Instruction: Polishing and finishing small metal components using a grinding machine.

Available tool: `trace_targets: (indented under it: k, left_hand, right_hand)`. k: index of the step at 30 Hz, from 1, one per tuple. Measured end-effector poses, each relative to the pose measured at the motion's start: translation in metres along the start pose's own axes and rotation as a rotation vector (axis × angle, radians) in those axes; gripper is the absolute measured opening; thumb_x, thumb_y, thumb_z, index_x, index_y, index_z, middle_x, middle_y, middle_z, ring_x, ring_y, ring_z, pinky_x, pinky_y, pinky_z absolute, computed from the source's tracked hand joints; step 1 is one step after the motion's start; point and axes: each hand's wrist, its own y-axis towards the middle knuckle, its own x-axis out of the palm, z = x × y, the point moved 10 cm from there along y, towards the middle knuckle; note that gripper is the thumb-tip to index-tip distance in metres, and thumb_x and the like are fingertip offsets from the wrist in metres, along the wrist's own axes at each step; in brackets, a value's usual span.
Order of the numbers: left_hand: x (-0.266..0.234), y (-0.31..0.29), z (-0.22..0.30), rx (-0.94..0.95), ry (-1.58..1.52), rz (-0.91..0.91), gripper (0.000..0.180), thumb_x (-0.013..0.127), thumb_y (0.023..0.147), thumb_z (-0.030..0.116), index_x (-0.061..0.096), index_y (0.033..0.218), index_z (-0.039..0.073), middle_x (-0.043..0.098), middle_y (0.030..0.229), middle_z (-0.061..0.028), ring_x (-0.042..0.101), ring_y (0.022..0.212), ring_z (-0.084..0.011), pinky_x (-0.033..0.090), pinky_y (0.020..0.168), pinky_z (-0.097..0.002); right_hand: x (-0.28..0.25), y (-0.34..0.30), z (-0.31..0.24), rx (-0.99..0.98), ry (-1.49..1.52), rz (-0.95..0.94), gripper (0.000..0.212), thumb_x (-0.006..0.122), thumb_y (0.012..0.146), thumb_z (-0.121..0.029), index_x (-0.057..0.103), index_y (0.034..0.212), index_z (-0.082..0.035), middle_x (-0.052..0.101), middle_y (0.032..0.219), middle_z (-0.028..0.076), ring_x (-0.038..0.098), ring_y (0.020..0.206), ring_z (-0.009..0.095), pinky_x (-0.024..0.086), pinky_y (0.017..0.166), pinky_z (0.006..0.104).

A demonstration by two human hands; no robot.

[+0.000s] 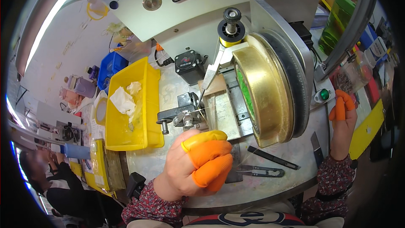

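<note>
My left hand (198,160) is closed in front of the machine's small metal clamp (185,119), wearing orange finger covers and one yellow one. What its fingers hold is hidden; fine pale strands run near the clamp above it. On the right, my right hand (342,128) has orange-covered fingers raised, loosely bent, beside a green push button (324,95); nothing shows in it. Between the hands stands a large gold-coloured wheel (263,88) with green inside its rim. A spool of yellow thread (230,38) sits above, beside a slim metal guide arm (212,71).
Left of the clamp is a yellow bin (147,101) with crumpled white tissue (123,100). A black cutter knife (273,157) and thread snips (261,171) lie near the table's front edge. A green bottle (337,23) stands back right. Another person (63,185) sits far left.
</note>
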Motion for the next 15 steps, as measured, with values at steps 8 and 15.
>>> trace_targets:
  k: [8,15]
  left_hand:
    - [-0.001,-0.022,-0.012,-0.102,-0.031,-0.009,0.025,0.063,0.059,0.004,0.062,0.083,0.01,0.061,0.086,-0.0098,0.058,0.076,-0.0279,0.042,0.07,-0.0376]
    - [0.008,-0.041,-0.005,-0.116,-0.101,-0.032,0.029,0.064,0.057,0.003,0.061,0.086,0.008,0.061,0.089,-0.0112,0.058,0.076,-0.027,0.042,0.07,-0.0377]
  right_hand:
    - [0.0,0.0,0.001,0.014,-0.014,-0.009,0.022,0.046,0.089,-0.012,0.054,0.107,-0.002,0.045,0.064,-0.004,0.038,0.057,0.002,0.026,0.051,0.0156]
    - [-0.002,0.0,-0.002,-0.01,-0.046,-0.002,0.023,0.045,0.09,-0.013,0.053,0.108,-0.002,0.045,0.065,-0.004,0.038,0.057,0.002,0.026,0.051,0.0154]
